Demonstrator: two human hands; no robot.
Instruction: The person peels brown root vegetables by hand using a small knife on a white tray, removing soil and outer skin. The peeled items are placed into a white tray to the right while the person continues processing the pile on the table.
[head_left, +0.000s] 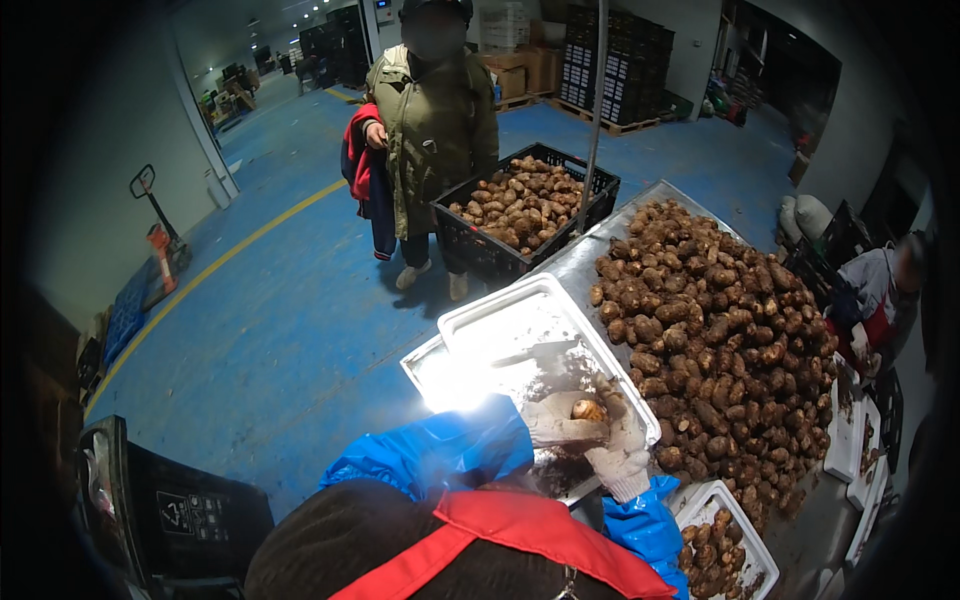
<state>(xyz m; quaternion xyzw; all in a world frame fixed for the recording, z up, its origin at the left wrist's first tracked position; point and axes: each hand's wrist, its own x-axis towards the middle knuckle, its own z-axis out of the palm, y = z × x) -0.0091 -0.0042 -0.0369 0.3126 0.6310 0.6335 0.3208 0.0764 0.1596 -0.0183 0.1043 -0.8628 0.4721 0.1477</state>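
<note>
In a cream glove, my left hand (559, 422) is closed around a brown taro corm (589, 409) with a pale patch on it. Close beside it, my gloved right hand (624, 442) has its fingers curled by the same corm; whether it grips anything is hidden. Both hands are over a white plastic tray (555, 289) that has dark soil scattered inside. A flat grey shape, perhaps a blade, shows in the tray beyond my hands. Glare whites out the tray's left side.
A large taro heap (712, 345) covers the metal table (570, 262) to the right. Nearby are a second white tray of corms (761, 566), a black crate of taro (487, 255) and a metal pole (596, 112). One person (427, 135) stands opposite; another (874, 292) works at right. A black bin (195, 495) stands at left.
</note>
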